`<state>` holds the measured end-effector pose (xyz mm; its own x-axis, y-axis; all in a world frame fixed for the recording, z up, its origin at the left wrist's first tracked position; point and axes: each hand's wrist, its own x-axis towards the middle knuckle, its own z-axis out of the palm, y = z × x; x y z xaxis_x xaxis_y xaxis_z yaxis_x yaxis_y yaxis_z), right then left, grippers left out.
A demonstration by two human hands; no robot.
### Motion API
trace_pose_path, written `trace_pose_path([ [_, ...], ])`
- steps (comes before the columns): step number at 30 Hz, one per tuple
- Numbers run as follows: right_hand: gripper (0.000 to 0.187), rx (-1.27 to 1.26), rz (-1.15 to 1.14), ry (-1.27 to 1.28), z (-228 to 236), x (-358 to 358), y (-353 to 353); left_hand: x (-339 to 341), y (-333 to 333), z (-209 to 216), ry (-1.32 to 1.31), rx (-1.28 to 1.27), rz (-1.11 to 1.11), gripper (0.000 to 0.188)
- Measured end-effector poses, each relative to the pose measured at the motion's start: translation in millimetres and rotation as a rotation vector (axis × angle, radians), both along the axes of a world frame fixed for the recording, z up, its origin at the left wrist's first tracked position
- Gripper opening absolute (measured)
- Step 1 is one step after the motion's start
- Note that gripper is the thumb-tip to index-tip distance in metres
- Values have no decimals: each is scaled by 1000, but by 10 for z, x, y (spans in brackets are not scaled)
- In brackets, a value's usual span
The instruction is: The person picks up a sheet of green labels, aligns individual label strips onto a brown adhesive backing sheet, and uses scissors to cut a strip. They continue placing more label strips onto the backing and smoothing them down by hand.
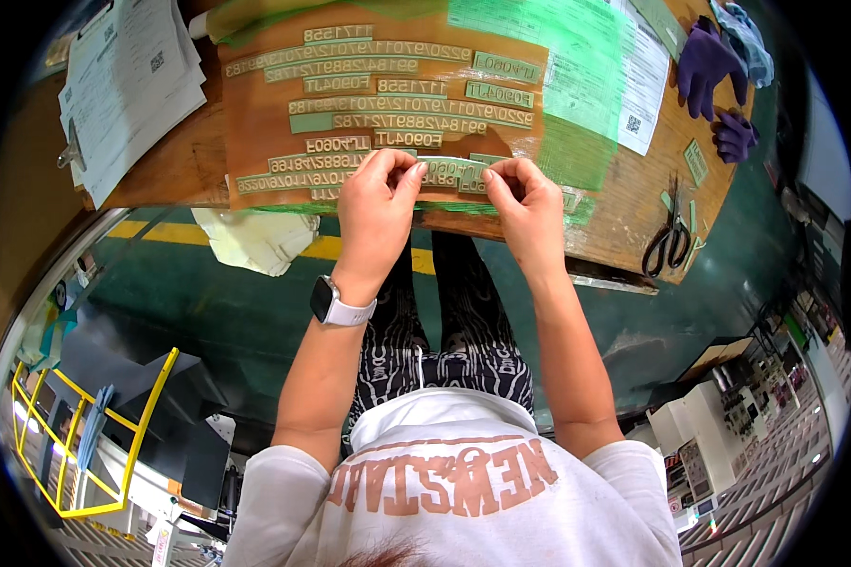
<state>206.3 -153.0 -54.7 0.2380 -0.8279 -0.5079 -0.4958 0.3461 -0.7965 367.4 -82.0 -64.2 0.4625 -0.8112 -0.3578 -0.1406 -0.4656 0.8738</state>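
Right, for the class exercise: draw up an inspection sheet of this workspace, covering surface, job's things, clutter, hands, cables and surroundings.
Surface: scuffed wooden table, partly under green film.
Job's things: rows of mirror-lettered strips on a brown sheet.
Clutter: black-handled scissors, purple gloves, clipped papers.
Hands: left hand pinches the left end of a pale green strip; right hand, its right end.
Cables: nothing seen near the hands.
Surroundings: green floor with yellow line; yellow railing, lower left.

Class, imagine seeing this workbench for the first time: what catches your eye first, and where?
First, the left hand and right hand pinching a pale green strip over the near edge of the brown sheet. Bright green film stands out along the sheet's right side; farther right lie purple gloves.
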Motion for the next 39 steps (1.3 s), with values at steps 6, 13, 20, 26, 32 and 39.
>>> trace_pose_path([
  [6, 10, 128, 54, -117, 170, -18, 288, 184, 470, 139, 349, 91, -1, 8],
  [13, 8, 377, 244, -254, 269, 484, 735, 765, 1038, 468, 530, 144, 162, 9],
  [20, 13, 385, 335, -309, 295, 859, 714, 1150, 1233, 483, 535, 128, 220, 11],
  [26, 10, 96, 402, -163, 249, 1332, 493, 1544, 1019, 393, 393, 101, 231, 15],
  [32, 15, -24, 429, -3, 58, 1789, 228, 1882, 693, 93, 53, 38, 122, 12],
  [39, 18, -84, 455, 130, -66, 1933, 140, 1956, 543, -15, -141, 59, 22, 14],
])
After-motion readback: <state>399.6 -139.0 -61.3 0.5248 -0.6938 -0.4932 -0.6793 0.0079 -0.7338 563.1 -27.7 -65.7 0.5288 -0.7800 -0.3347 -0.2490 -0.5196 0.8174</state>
